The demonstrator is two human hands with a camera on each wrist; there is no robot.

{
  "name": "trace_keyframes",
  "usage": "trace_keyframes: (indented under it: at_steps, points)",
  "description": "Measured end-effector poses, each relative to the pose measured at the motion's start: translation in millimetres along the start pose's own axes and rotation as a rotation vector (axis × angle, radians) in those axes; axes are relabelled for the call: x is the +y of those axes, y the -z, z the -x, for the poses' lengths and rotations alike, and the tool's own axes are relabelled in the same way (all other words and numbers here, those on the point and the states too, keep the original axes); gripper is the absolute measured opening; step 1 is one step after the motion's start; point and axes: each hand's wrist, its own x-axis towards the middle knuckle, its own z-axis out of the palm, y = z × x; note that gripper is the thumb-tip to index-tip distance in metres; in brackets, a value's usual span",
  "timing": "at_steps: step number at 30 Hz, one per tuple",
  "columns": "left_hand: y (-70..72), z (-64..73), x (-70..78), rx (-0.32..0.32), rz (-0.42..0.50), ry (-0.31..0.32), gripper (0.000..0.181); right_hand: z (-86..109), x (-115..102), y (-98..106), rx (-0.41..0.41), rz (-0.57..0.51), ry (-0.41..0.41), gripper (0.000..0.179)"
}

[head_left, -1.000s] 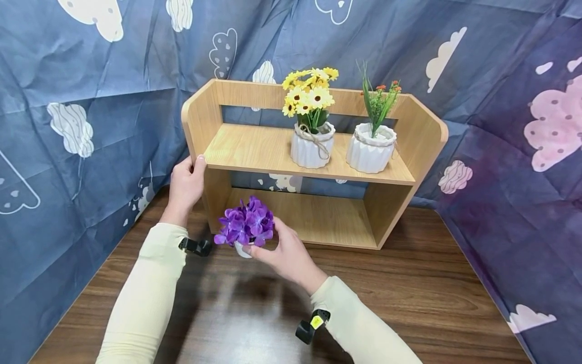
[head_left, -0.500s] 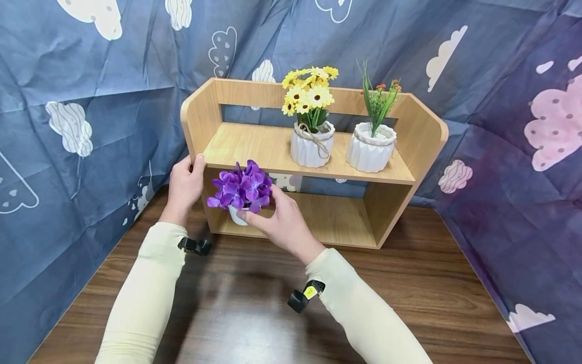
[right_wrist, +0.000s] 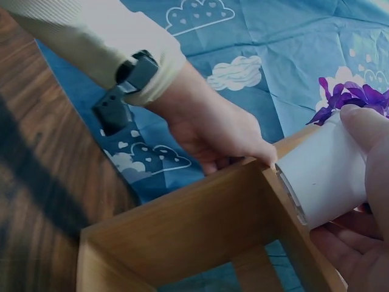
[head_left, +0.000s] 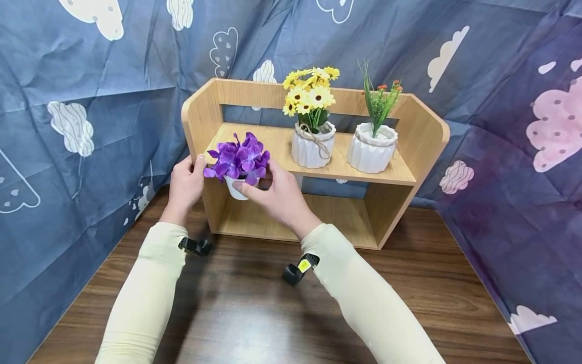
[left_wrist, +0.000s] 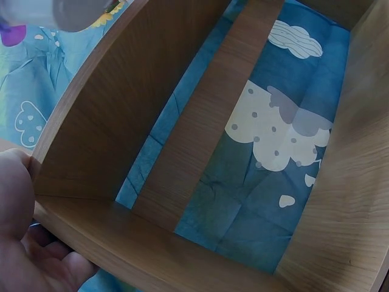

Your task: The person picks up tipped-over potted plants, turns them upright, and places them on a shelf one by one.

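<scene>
My right hand holds a small white pot of purple artificial flowers between thumb and fingers. In the head view the pot is in front of the left part of the upper board of a wooden shelf. With my left hand I grip the shelf's left side panel, thumb at its front edge. The left wrist view has that hand at the panel and the shelf's lower compartment beside it. In the right wrist view the white pot appears tilted, near the panel edge.
On the upper board stand a white ribbed pot with yellow daisies and, to its right, another white pot with green leaves and red blooms. The shelf rests on a dark wooden table. Blue cloud-patterned cloth hangs behind.
My right hand has lifted the pot of purple flowers from below the lower board's front up to the height of the upper board. My left hand has stayed on the shelf's side.
</scene>
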Motion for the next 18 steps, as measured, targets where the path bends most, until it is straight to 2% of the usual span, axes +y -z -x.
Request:
trace_keyframes:
  at_steps: [6, 11, 18]
  points:
    - [-1.3, 0.2, -1.5, 0.006, -0.009, -0.020, 0.046, -17.1, -7.3, 4.9, 0.006, -0.011, -0.027, 0.061]
    - [-2.7, 0.8, -2.6, 0.000, -0.008, -0.006, 0.047, -29.6, -7.8, 10.9, 0.010, -0.019, -0.069, 0.061]
    - [-1.7, 0.0, -2.0, 0.004, -0.007, 0.005, 0.049, -45.9, -5.8, 15.9, 0.024, 0.027, -0.104, 0.061]
